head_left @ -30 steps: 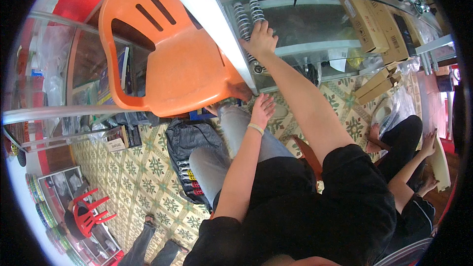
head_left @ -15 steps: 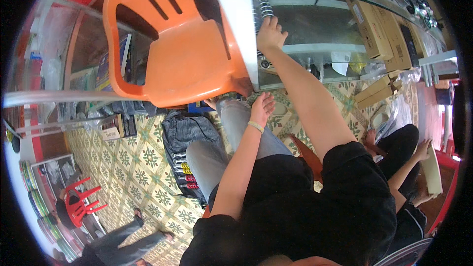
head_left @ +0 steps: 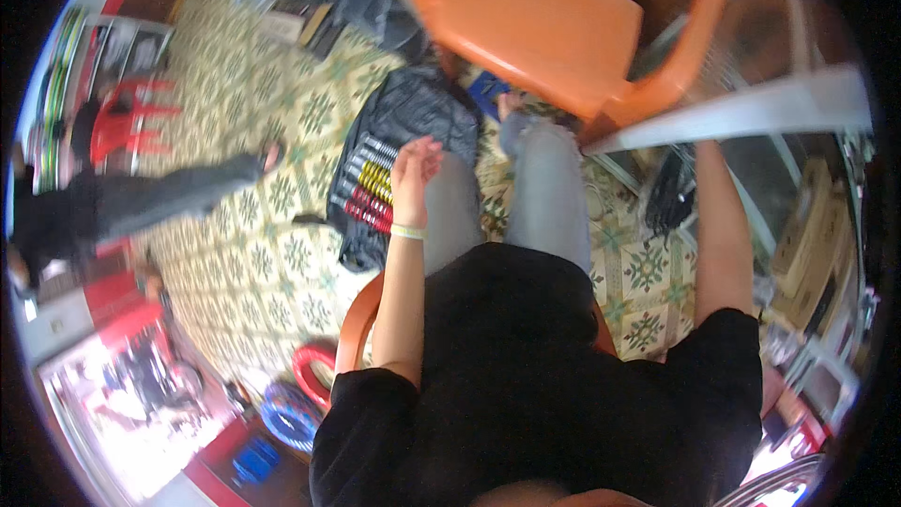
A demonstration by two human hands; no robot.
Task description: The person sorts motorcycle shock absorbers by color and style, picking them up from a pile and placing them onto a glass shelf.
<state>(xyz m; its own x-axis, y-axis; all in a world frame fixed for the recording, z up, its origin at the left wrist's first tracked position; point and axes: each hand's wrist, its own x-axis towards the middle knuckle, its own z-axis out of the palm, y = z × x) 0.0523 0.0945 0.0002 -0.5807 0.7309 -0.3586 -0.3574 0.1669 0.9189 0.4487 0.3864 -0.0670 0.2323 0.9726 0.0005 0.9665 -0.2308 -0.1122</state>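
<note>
I sit on an orange seat [head_left: 355, 338], in grey trousers and a black shirt. My left hand [head_left: 413, 167], with a pale wristband, hovers by my left knee, fingers loosely apart and holding nothing. Just left of it lies a black bag [head_left: 413, 113] on the floor, with rows of red, yellow and silver coil springs [head_left: 368, 190] on it. My right forearm [head_left: 718, 225] reaches up past a white ledge [head_left: 751, 108]. The ledge hides my right hand.
An orange plastic chair [head_left: 563, 19] stands upturned in front of my knees. A person in grey trousers [head_left: 141, 197] walks over the patterned tile floor at left, near a red chair [head_left: 122, 117]. Cardboard boxes [head_left: 807, 235] sit at right, stacked stools [head_left: 296, 399] below left.
The view has swung round to the left. My right hand, seen before on springs at a glass counter, is now out of sight. My left hand stays by my knee.
</note>
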